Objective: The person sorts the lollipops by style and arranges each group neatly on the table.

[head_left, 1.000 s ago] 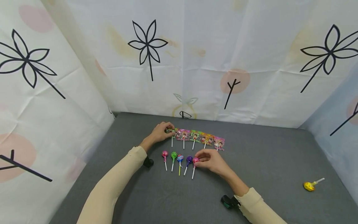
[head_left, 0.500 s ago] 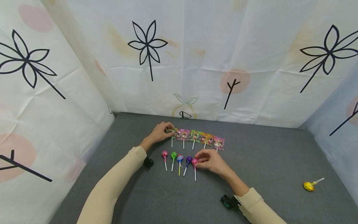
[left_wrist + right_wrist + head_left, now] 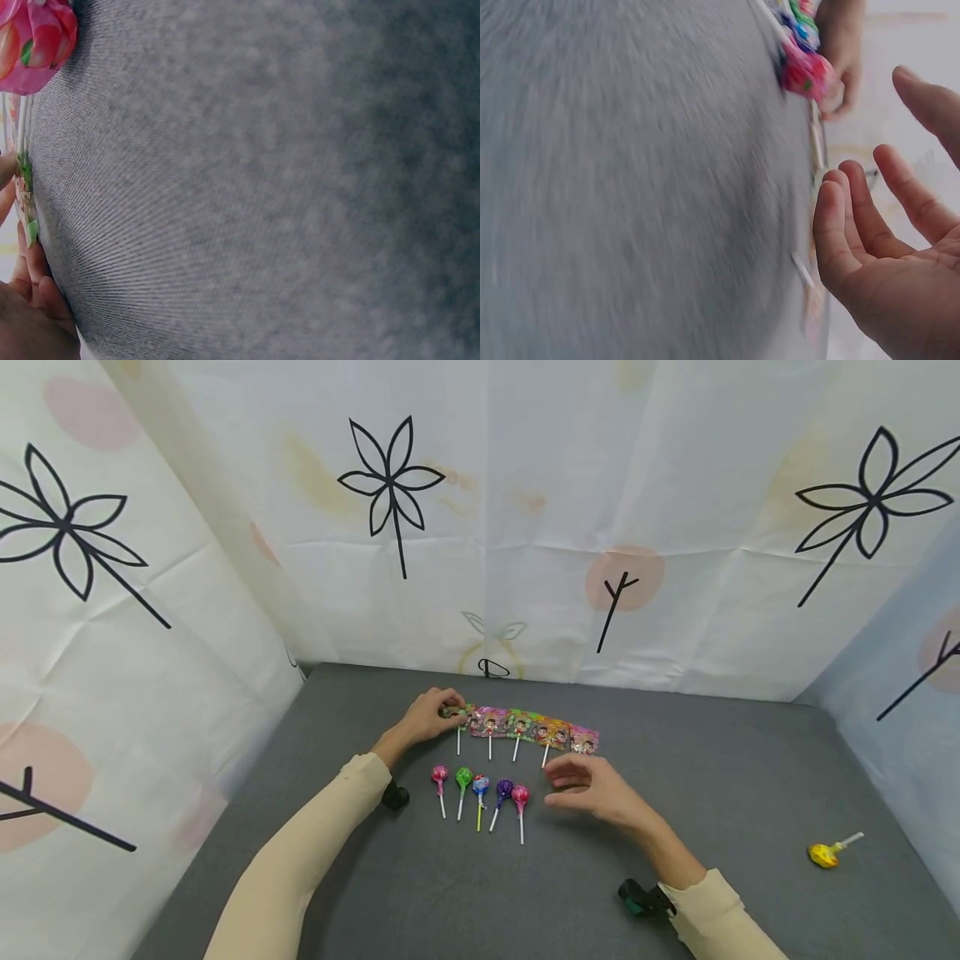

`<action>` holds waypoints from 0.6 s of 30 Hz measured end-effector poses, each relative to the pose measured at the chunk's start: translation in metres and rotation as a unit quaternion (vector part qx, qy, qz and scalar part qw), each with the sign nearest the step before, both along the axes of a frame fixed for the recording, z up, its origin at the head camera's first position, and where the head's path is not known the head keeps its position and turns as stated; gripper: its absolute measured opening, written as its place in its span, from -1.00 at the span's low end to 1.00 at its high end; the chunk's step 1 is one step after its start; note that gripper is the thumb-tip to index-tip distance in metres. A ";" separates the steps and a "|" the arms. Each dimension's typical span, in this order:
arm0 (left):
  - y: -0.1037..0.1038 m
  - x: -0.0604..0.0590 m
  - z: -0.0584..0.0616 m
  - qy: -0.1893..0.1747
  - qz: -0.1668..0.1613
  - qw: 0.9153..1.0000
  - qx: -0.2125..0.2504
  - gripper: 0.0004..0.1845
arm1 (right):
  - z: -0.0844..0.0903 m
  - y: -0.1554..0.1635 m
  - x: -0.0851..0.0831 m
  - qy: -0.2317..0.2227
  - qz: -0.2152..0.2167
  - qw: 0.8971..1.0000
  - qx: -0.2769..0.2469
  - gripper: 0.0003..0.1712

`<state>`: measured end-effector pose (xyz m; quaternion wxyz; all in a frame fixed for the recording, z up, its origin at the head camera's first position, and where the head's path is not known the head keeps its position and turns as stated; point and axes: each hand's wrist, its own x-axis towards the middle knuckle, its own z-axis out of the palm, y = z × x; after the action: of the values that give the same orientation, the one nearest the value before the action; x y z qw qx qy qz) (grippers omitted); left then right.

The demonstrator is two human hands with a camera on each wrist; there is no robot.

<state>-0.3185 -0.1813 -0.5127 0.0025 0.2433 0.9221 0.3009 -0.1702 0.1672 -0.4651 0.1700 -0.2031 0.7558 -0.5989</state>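
My left hand is at the left end of the back row, thumb and fingers around the edge of a flat lollipop in a green wrapper. In the left wrist view, that hand appears at the left edge. My right hand hovers with loosely bent fingers, holding nothing, right of the front row. Nearest to it lies a round pink lollipop. Leftward from there come a purple, a blue, a green and another pink lollipop, sticks towards me.
Behind the round lollipops, flat lollipops in pink, green, orange and pink wrappers continue the back row. A yellow lollipop lies alone at the right of the grey table. White patterned cloth hangs behind.
My right hand has straightened the right-hand pink lollipop's stick, then let go and drawn away to the right. My left hand has stayed in place.
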 end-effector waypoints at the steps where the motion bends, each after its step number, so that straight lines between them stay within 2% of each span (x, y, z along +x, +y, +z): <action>1: 0.000 0.001 0.001 0.001 -0.001 1.000 0.000 -0.76 | 0.002 0.005 0.001 0.001 -0.003 1.000 0.000 -0.43; 11: 0.001 0.003 0.004 -0.008 0.005 1.000 -0.010 -0.76 | 0.016 0.062 0.013 0.013 -0.052 0.999 -0.005 -0.47; 18: 0.002 0.004 0.005 -0.007 0.008 1.000 -0.003 -0.78 | 0.023 0.110 0.026 0.033 -0.101 0.994 0.013 -0.55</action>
<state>-0.3142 -0.1788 -0.5075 0.0071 0.2340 0.9248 0.2999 -0.1440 0.2768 -0.4426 0.0864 -0.1436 0.7851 -0.5963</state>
